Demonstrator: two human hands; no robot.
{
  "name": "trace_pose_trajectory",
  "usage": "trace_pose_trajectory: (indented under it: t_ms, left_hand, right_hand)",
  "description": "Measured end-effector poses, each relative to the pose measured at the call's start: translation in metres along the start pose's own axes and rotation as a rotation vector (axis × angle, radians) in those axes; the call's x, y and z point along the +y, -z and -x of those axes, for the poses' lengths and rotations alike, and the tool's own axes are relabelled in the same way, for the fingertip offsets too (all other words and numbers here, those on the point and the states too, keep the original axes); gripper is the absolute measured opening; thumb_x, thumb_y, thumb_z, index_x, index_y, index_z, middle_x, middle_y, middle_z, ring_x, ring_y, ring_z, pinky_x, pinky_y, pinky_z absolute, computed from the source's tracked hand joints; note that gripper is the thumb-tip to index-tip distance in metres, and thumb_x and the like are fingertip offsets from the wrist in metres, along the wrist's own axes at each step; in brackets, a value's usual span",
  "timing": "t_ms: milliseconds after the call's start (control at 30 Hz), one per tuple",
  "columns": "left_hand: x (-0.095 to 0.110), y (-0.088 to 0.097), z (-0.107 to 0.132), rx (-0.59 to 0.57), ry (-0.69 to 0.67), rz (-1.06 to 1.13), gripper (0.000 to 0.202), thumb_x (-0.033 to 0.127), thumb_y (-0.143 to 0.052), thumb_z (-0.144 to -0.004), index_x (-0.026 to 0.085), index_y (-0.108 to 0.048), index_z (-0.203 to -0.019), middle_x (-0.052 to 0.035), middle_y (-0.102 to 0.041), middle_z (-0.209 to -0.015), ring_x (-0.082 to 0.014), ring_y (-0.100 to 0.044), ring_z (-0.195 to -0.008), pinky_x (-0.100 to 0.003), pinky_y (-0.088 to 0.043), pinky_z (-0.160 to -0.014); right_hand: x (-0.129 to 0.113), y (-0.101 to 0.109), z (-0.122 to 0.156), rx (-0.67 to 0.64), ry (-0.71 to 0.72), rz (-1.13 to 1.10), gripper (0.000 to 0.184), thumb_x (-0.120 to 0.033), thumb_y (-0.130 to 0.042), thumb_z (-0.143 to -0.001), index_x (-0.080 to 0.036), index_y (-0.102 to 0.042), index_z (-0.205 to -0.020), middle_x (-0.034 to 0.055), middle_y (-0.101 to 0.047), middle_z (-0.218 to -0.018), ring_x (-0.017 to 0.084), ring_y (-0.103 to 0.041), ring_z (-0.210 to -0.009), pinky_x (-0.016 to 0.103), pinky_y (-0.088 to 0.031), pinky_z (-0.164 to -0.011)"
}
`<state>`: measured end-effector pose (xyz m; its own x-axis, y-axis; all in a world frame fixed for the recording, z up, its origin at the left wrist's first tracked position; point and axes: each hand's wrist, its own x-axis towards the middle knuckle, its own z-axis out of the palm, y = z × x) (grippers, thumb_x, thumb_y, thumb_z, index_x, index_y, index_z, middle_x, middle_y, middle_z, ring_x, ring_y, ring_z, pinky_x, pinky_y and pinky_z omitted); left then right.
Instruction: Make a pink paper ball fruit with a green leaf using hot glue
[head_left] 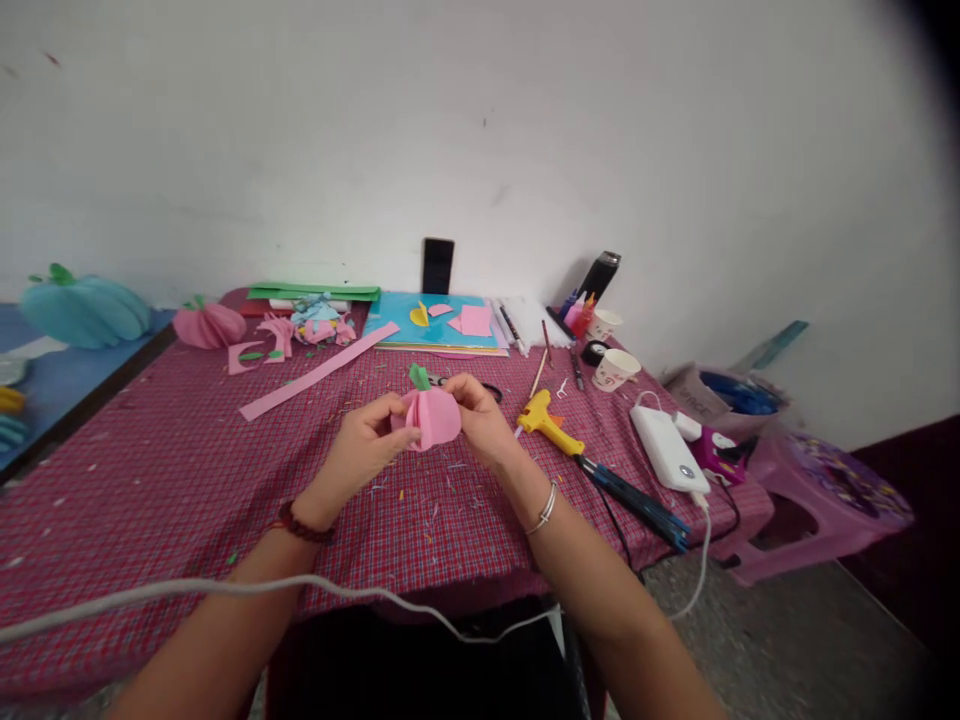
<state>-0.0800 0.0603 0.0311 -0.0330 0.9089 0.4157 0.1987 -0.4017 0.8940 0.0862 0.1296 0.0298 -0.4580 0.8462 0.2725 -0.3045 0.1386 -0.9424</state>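
Both hands up over the worktop, centre frame. The left hand and right hand each pinch a side of a pink paper fruit, with each grip pressed together on the folded layers, thumbs in front. A green leaf sticks up at the fruit's 12 o'clock. The fruit is held just above the cloth, not resting on it.

Step in hand, as I judge it: shaping or pressing the paper folds together. The paper is thin, so further handling calls for light, even pressure and keeping the leaf clear.

- Glue gun lies on the cloth at 3 o'clock, just beside the right hand.
- Power bank is further out at 3 o'clock.
- Pink strip is at 10 o'clock.
- Blue sheet at 12 o'clock has paper cut-outs lying on it.
- A second pink fruit sits well apart at 10 o'clock.

Containers:
- Near cup at 2 o'clock stands upright; I can't tell what's inside.
- Far cup stands behind it, same; small coloured bottles stand just beside it, not in it.
- Open bag past the worktop's right edge has blue items inside, too blurred to name.
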Motion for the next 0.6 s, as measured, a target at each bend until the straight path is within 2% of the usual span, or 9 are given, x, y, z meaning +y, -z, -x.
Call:
trace_pose_trajectory:
  t_ms: [133, 300, 367, 433, 533, 600]
  left_hand:
    - [0.003, -0.001, -0.001, 0.026, -0.007, -0.014, 0.016, 0.03, -0.064, -0.081, 0.018, -0.061, -0.071, 0.0023, -0.055, -0.066, -0.0127, -0.05, -0.063, -0.026, -0.041, -0.061]
    - [0.004, -0.001, 0.0, 0.012, -0.014, -0.031, 0.022, 0.032, -0.059, -0.086, 0.018, -0.06, -0.07, 0.0012, -0.057, -0.067, -0.0126, -0.051, -0.063, -0.026, -0.043, -0.061]
    - [0.003, -0.001, 0.0, 0.014, -0.012, -0.042, 0.024, 0.032, -0.057, -0.088, 0.018, -0.06, -0.069, 0.0012, -0.056, -0.067, -0.0124, -0.051, -0.063, -0.026, -0.043, -0.062]
    - [0.001, -0.001, 0.0, 0.029, -0.008, -0.058, 0.024, 0.032, -0.055, -0.089, 0.017, -0.06, -0.071, 0.0012, -0.056, -0.066, -0.0124, -0.051, -0.062, -0.025, -0.043, -0.061]
    - [-0.001, 0.001, -0.001, 0.057, -0.009, -0.096, 0.024, 0.032, -0.054, -0.09, 0.017, -0.06, -0.072, 0.0016, -0.055, -0.066, -0.012, -0.05, -0.062, -0.024, -0.042, -0.059]
    - [0.0, 0.002, -0.001, 0.072, -0.021, -0.132, 0.024, 0.032, -0.053, -0.09, 0.017, -0.059, -0.072, 0.002, -0.054, -0.065, -0.0117, -0.049, -0.06, -0.024, -0.041, -0.057]
  right_hand:
    - [0.001, 0.001, 0.001, -0.01, 0.001, 0.061, 0.035, -0.05, -0.072, -0.074, -0.021, -0.052, -0.073, -0.0029, -0.05, -0.071, 0.013, -0.043, -0.065, 0.025, -0.039, -0.062]
    - [0.001, 0.001, 0.0, -0.026, 0.034, 0.099, 0.032, -0.049, -0.068, -0.078, -0.025, -0.05, -0.089, -0.0031, -0.05, -0.076, 0.013, -0.045, -0.064, 0.024, -0.04, -0.059]
    - [-0.001, 0.002, 0.0, -0.057, 0.068, 0.124, 0.031, -0.044, -0.067, -0.08, -0.027, -0.052, -0.1, -0.0019, -0.053, -0.083, 0.014, -0.05, -0.071, 0.025, -0.044, -0.065]
    - [-0.005, 0.004, 0.0, -0.107, 0.1, 0.164, 0.028, -0.037, -0.067, -0.08, -0.028, -0.056, -0.103, 0.0009, -0.057, -0.096, 0.016, -0.055, -0.086, 0.029, -0.046, -0.078]
    - [-0.011, 0.008, 0.001, -0.188, 0.121, 0.243, 0.007, -0.026, -0.064, -0.081, -0.023, -0.066, -0.088, 0.0047, -0.056, -0.116, 0.019, -0.054, -0.11, 0.035, -0.04, -0.096]
    - [-0.014, 0.011, 0.001, -0.218, 0.114, 0.295, 0.009, -0.023, -0.06, -0.083, -0.022, -0.069, -0.079, 0.0054, -0.055, -0.121, 0.021, -0.051, -0.118, 0.037, -0.036, -0.101]
